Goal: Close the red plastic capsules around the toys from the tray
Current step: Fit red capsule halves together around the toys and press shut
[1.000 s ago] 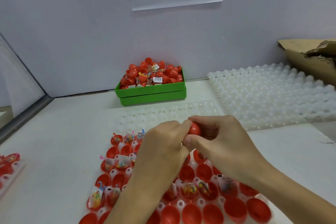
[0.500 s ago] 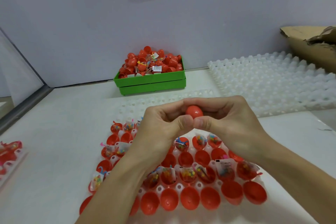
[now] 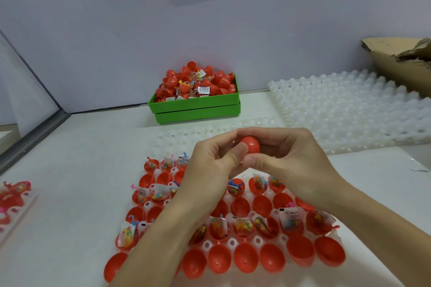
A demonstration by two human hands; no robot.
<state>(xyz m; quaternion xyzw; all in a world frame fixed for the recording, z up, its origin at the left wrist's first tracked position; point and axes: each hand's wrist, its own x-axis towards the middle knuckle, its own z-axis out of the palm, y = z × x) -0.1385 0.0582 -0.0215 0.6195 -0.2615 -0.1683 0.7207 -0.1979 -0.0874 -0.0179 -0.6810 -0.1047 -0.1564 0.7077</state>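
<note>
White desk runs back to a pale wall, and the landmark on it is the green bin, heaped with closed red capsules and standing against that wall. Nearer than the bin lies the white tray, its pockets filled with open red capsule halves, some holding bagged toys. Between bin and tray, raised above the tray's far rows, both hands meet around one red capsule. The left hand has its fingers curled over the capsule's top and its thumb pressed to the near side; the right hand pinches it from the other side, thumb beneath. Compared with a second ago the capsule shows more of its rounded red shell between the thumbs, and the hands sit higher over the tray, uncovering more rows. Right of the bin rests a stack of empty white trays, with torn cardboard behind it.
</note>
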